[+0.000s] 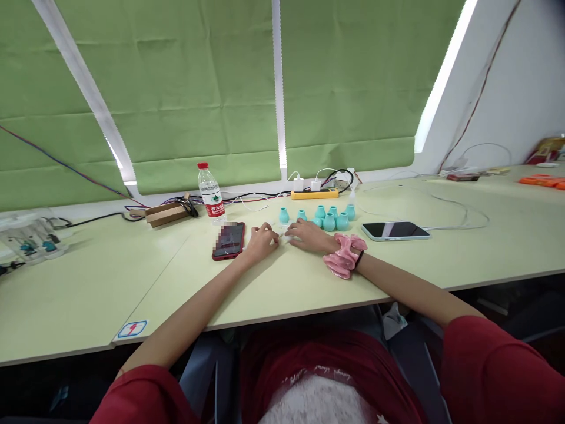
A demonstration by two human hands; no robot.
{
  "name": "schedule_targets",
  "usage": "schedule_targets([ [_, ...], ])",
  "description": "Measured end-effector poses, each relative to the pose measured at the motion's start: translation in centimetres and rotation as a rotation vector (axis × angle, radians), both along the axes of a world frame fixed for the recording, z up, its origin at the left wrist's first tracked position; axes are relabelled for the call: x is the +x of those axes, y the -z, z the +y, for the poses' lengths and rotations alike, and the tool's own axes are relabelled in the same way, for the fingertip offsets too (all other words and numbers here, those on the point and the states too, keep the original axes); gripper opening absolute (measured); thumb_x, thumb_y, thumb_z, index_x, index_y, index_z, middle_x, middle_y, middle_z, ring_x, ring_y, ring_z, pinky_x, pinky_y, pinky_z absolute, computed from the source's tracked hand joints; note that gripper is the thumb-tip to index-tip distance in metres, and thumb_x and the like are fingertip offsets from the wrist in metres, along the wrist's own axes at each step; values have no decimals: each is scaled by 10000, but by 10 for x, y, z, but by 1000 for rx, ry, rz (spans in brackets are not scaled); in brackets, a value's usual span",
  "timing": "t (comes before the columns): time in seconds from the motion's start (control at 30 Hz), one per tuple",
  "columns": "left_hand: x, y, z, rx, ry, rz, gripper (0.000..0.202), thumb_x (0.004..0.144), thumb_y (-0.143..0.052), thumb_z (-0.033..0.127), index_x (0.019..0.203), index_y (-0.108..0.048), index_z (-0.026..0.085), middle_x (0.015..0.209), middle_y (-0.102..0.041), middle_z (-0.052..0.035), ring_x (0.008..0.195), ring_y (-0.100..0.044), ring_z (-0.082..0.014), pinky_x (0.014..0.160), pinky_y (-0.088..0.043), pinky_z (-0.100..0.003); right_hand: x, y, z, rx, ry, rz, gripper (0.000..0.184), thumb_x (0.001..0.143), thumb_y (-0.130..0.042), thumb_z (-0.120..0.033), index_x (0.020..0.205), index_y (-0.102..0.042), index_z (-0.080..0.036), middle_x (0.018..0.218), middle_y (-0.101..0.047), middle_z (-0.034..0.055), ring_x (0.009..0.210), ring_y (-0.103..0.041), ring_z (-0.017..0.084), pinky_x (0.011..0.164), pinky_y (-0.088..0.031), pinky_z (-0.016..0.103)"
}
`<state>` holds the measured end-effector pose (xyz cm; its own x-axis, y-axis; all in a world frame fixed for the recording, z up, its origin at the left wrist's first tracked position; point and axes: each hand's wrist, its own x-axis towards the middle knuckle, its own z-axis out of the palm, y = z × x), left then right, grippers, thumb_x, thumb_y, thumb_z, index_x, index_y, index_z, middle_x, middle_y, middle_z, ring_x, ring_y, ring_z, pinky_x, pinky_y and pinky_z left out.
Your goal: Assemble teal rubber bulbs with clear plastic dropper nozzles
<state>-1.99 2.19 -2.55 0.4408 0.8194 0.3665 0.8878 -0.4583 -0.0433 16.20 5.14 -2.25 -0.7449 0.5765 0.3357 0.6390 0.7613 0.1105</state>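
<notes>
My left hand [263,240] rests low over the table with its fingers curled and drawn together. Facing it, my right hand [311,235] reaches in from the right, fingers bent and thumb close to them. Between the fingertips of both hands lies a small whitish, see-through piece [282,234], too small to name. Just behind the hands stand several turquoise bulb-shaped pieces with short necks [329,222]; one of them [283,215] sits apart at the left. A pink scrunchie [342,256] circles my right wrist.
A phone in a red case [228,241] lies left of my left hand; another phone [395,231] with a cable lies at the right. Behind are a water bottle [212,195], an open cardboard box [166,214] and a yellow power strip [314,194] with chargers and cables.
</notes>
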Motion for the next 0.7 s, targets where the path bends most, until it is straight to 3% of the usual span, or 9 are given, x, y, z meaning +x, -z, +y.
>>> schedule_targets([
  [0.17,2,0,-4,22,-30,61,236,774,-419,267,892,-616,209,1000,-550,-83,989,-352,-263,741,-329,-421,5,-3,7,61,85,169,309,808,-399,-342,999,-555,-156,942,-582,85,930,-456,202,767,-371,316],
  [0.27,4,0,-6,34,-25,86,253,795,-391,267,865,-630,225,1050,-508,-79,990,-331,-269,732,-330,-417,9,-7,9,92,134,243,325,792,-408,-363,1008,-551,-166,967,-578,82,949,-453,204,765,-375,302],
  [0.5,4,-4,-9,53,-52,119,234,776,-422,256,840,-638,194,995,-470,-102,967,-324,-259,728,-313,-384,18,-20,8,-5,339,256,281,718,-448,-380,866,-588,-186,814,-608,36,780,-523,174,608,-349,251],
  [0.7,2,-12,-13,19,-86,140,233,725,-471,265,864,-635,175,918,-483,-113,936,-349,-260,706,-301,-376,24,-31,8,-74,423,182,261,665,-481,-378,782,-621,-191,758,-609,46,759,-524,185,608,-324,247],
])
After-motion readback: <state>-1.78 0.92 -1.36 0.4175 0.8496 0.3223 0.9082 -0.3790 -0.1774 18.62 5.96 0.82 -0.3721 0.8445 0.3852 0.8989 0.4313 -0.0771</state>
